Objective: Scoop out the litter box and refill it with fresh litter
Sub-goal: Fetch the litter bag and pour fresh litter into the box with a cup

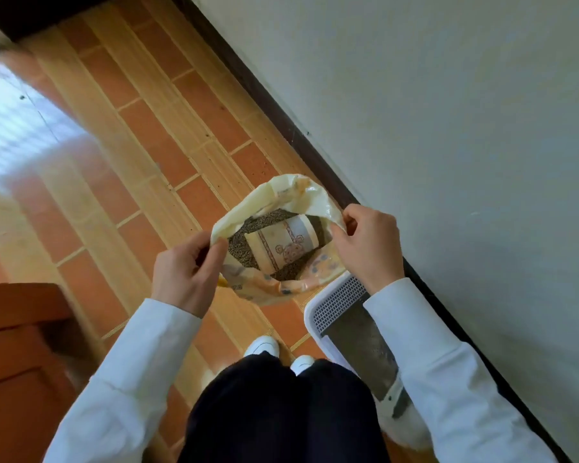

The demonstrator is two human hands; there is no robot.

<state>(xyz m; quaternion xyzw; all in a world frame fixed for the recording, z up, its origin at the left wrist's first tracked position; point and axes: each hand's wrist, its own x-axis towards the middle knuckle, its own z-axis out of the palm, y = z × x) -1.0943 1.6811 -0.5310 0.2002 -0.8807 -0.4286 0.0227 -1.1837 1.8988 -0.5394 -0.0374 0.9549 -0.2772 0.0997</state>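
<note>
I hold a pale yellow litter bag [281,192] open in front of me above the floor. My left hand [184,272] pinches its left rim, and my right hand [368,245] pinches its right rim. Inside lie dark granules of litter [238,245] and a patterned beige paper cup [281,242] lying on its side. The white litter box [318,315] sits on the floor by the wall at lower right, with a perforated grid at its near end and grey litter inside; my right sleeve hides part of it.
A white wall [448,128] with a dark baseboard [281,118] runs along the right. The floor is orange and tan tile [168,155]. A brown wooden cabinet [17,355] stands at lower left. My white shoes [264,345] show below the bag.
</note>
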